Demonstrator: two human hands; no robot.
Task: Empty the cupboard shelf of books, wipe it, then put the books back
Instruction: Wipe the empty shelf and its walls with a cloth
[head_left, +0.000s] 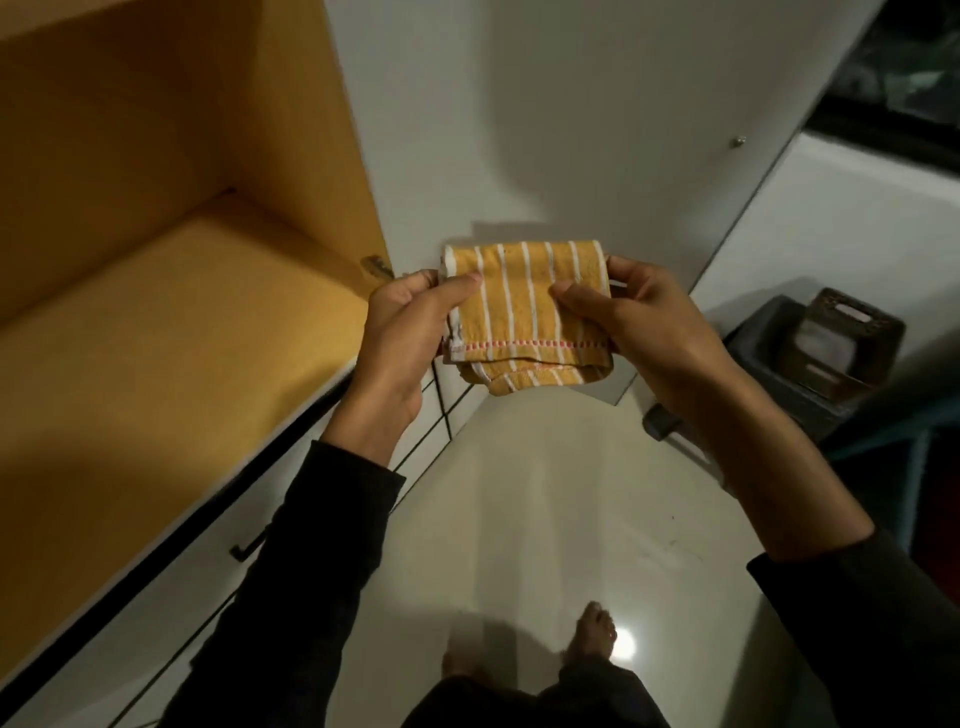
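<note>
**Inspector:** Fingers (460, 285) of the left hand (402, 332) pinch the left edge of the folded cloth (524, 312), thumb on its front face. State of the other side?

**Assistant:** Right hand (654, 332) likewise pinches the right edge, thumb pressed on the front. Cloth is yellow with white stripes, held in the air between both hands, clear of the shelf.

**Inspector:** Shelf position?

**Assistant:** Cupboard shelf (156, 332) lies to the left of the hands, its yellow board bare as far as seen. White cupboard door (571, 130) stands behind the cloth.

**Inspector:** Floor?

**Assistant:** Pale glossy floor (519, 519) below; dark basket (831, 343) at its right edge.
</note>
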